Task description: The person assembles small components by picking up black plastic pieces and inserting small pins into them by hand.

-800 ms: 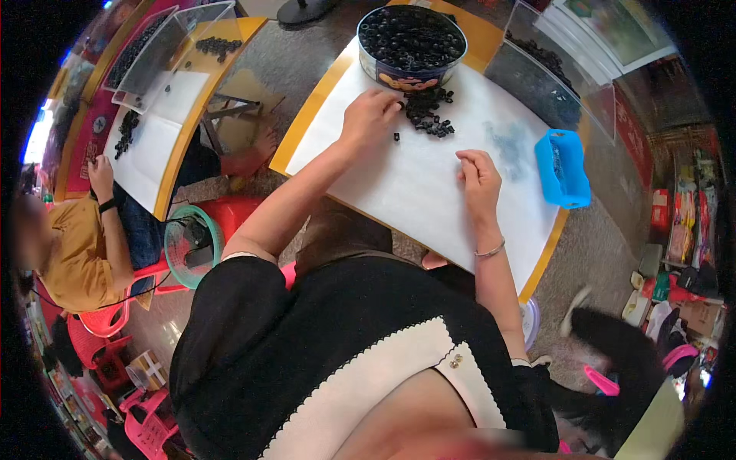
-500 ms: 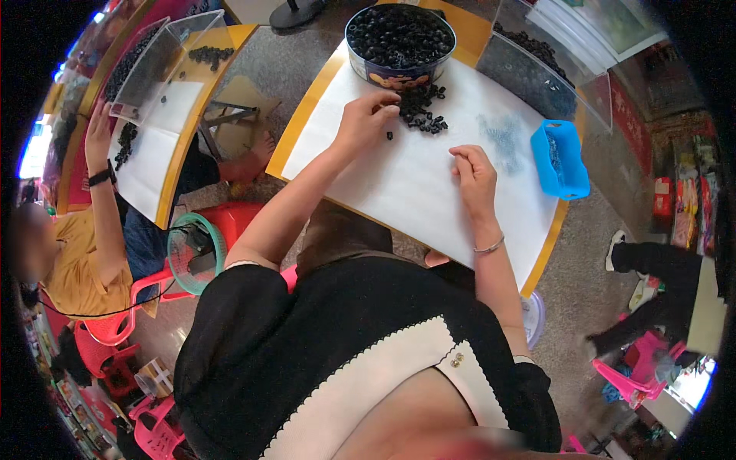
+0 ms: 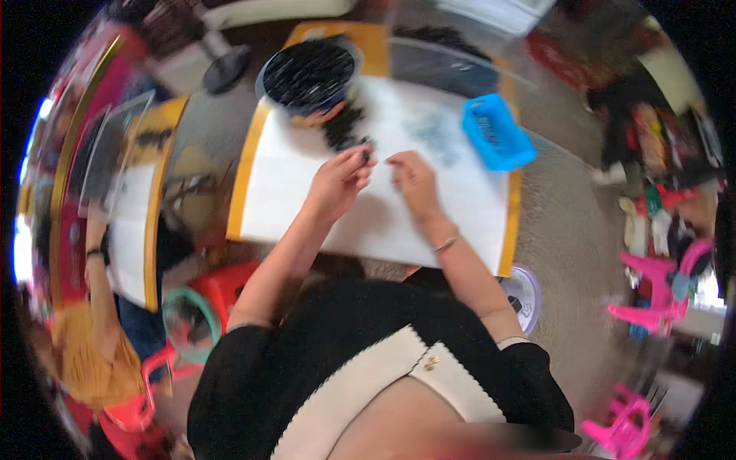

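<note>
My left hand (image 3: 338,182) is raised over the white-topped table (image 3: 291,203), its fingertips pinched on a small black piece (image 3: 366,156). Close by on its right, my right hand (image 3: 418,188) has thumb and forefinger curled together; whatever may be between them is too small and blurred to make out. A loose pile of black pieces (image 3: 343,129) lies just beyond my left hand. Behind it stands a round tub (image 3: 310,115) heaped with the same black pieces. A patch of small bluish, see-through bits (image 3: 433,134) is spread beyond my right hand.
A blue plastic basket (image 3: 507,153) sits at the table's right edge. Along the far edge stands a clear bin (image 3: 445,65) with black pieces. To the left, another person (image 3: 96,345) sits at a similar table (image 3: 130,222). A green basket (image 3: 192,326) and pink stools (image 3: 659,287) stand around.
My left hand has come away from the black pile with a black piece in its fingertips. My two hands are nearer each other. The whole view has shifted and blurred.
</note>
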### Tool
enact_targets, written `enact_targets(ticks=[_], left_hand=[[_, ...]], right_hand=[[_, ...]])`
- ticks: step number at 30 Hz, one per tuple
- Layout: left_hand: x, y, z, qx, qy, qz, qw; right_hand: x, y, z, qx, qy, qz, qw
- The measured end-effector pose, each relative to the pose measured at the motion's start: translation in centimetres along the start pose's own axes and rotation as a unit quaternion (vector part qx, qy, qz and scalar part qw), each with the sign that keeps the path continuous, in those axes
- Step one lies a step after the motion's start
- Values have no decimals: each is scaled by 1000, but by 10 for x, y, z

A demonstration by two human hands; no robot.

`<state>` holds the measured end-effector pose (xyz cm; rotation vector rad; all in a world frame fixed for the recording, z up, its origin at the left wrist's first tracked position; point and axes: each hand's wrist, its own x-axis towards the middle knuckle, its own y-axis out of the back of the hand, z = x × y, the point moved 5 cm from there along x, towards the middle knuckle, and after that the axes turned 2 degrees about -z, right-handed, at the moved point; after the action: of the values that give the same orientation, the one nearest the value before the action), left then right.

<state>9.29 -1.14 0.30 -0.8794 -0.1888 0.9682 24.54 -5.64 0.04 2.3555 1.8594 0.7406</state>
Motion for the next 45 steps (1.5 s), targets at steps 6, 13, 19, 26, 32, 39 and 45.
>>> enact_targets(ticks=[6,13,19,26,32,39,45], left_hand=[[0,-15,-12,-21,25,-47,998],[13,-24,-36,23,81,-67,994],[16,-19,-43,48,75,-113,990],[9,-17,-45,60,97,-118,986],[12,-15,-45,83,90,-92,988],[20,-15,-38,90,83,-71,990],[20,-13,-43,40,61,-99,992]], right_hand=[[7,29,-49,-367,113,149,911],[15,34,1,-449,79,72,887],[19,47,-17,-458,71,111,879],[14,45,1,-527,35,65,847],[15,67,-7,-276,28,151,949],[10,59,-1,379,-216,51,898],[-6,37,-20,292,-223,18,930]])
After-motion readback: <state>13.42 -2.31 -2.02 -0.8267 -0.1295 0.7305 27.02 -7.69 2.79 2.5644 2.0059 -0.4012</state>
